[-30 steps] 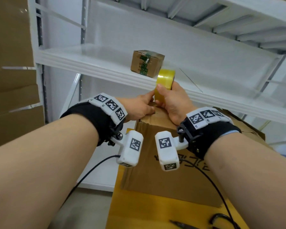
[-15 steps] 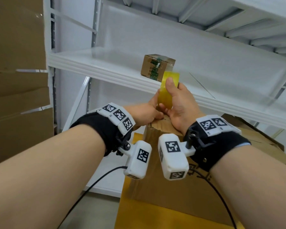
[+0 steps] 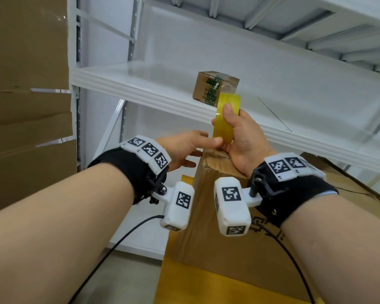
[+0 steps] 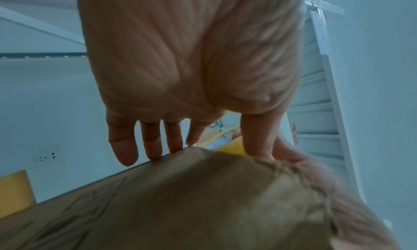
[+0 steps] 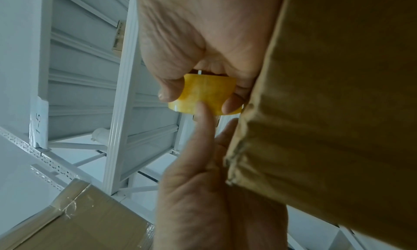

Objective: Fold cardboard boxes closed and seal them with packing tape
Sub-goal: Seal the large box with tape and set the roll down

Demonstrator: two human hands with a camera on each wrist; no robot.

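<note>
My right hand grips a yellow packing tape roll upright just above the top corner of a brown cardboard box, thumb on the roll's outer face. My left hand reaches in from the left with straight, spread fingers, and its thumb touches the roll's lower edge. In the right wrist view the tape roll sits in curled fingers beside the box, with the left thumb pressed on it. The left wrist view shows straight fingers over the box edge.
The box stands on a yellow table. White metal shelving rises behind, with a small taped carton on it. Large cardboard sheets stand at the left. Another carton lies to the right.
The right hand lifted the tape roll up from the box top. The left hand's fingers straightened and spread, with its thumb staying at the roll's lower edge.
</note>
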